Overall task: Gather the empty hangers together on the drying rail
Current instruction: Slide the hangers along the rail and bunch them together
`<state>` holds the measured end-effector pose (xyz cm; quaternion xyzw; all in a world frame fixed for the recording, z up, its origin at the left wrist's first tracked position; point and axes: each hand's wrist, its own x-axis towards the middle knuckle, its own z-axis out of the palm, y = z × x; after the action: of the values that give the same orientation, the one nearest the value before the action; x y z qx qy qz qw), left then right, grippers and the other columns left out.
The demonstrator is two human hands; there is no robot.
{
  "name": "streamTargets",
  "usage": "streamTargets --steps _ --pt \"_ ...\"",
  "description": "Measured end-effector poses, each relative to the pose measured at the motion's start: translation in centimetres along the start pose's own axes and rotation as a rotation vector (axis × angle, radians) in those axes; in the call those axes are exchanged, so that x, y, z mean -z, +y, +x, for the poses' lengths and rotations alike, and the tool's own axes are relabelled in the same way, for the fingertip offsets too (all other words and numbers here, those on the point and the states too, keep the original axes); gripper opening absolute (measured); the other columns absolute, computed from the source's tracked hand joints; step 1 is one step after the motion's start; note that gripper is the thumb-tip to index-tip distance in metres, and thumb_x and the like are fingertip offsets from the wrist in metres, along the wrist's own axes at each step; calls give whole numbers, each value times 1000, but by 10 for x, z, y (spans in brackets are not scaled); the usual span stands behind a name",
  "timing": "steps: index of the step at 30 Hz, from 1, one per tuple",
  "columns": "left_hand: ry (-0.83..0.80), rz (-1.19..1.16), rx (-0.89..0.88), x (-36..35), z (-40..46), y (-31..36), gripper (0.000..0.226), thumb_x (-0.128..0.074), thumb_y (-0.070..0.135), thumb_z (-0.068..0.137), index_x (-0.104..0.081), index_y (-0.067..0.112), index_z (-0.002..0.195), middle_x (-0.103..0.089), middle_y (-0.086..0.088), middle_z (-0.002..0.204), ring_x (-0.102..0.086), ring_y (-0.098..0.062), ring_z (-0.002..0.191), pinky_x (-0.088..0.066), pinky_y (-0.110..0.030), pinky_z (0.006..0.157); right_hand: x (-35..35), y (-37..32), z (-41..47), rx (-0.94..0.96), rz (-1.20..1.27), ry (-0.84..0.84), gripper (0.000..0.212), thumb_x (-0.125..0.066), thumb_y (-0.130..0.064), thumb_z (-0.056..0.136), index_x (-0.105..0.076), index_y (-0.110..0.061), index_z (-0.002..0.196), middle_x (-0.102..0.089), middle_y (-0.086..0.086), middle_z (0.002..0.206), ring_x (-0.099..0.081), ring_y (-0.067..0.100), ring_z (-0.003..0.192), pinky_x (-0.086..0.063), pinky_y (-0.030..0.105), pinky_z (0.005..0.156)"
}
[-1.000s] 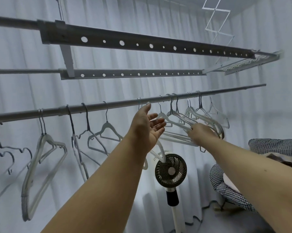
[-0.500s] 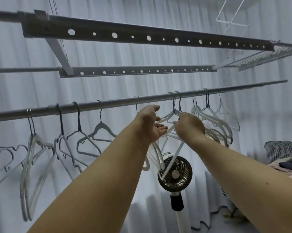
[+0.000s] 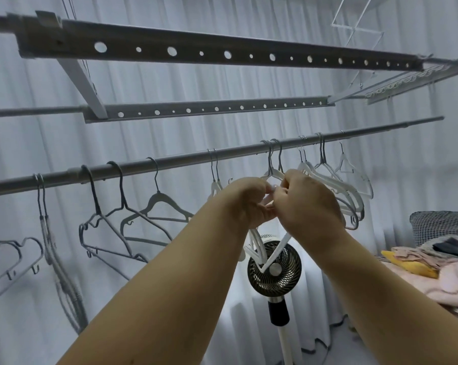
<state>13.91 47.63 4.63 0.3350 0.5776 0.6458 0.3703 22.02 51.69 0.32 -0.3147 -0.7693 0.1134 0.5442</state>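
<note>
A white hanger [image 3: 259, 248] hangs tilted at the centre of the frame, below the drying rail [image 3: 169, 164], its lower corner in front of the fan head [image 3: 274, 267]. Both hands meet on its upper part: the left hand [image 3: 245, 204] has its fingers curled round the hanger's neck area, and the right hand [image 3: 308, 204] pinches the same piece from the other side, fingertips touching the left's. Whether this hanger's hook is on the rail cannot be told; the hands cover it.

Just right of the hands, a bunch of white hangers [image 3: 338, 188] hangs close together on the rail, with one thin white hanger [image 3: 354, 172] a little further right. Two hooks [image 3: 274, 156] sit on the rail right above the hands, and a pair of hooks [image 3: 214, 167] just to the left. Further left, toward the middle left of the frame, three dark grey hangers [image 3: 133, 219] hang spaced apart. At the far left hangs a pale doubled hanger [image 3: 53, 248], and another grey hanger [image 3: 14, 256] shows at the frame's edge.

Above the rail run two perforated metal bars [image 3: 222, 52] of the ceiling rack. White curtains [image 3: 169, 83] fill the background. The fan stands on a white pole at lower centre. At lower right lies a heap of pink and yellow laundry [image 3: 428, 267] beside a checked cushion [image 3: 444, 225].
</note>
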Motion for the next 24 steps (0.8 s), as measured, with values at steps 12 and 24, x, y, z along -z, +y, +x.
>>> streamTargets --steps 12,24 --pt "-31 -265 -5 16 -26 11 6 -42 -2 90 -47 -5 88 -48 -16 67 -49 -13 54 -57 -25 52 -33 42 23 -343 471 -138 60 -25 -62 86 -57 -14 102 -62 6 88 -59 30 93 -46 53 90" --pt "-29 -376 -152 51 -29 22 48 -30 26 99 -58 -13 96 -60 -20 77 -49 -13 57 -48 -20 44 -63 79 12 -358 747 -295 44 -41 -48 94 -47 -8 76 -55 14 69 -57 21 56 -54 32 56"
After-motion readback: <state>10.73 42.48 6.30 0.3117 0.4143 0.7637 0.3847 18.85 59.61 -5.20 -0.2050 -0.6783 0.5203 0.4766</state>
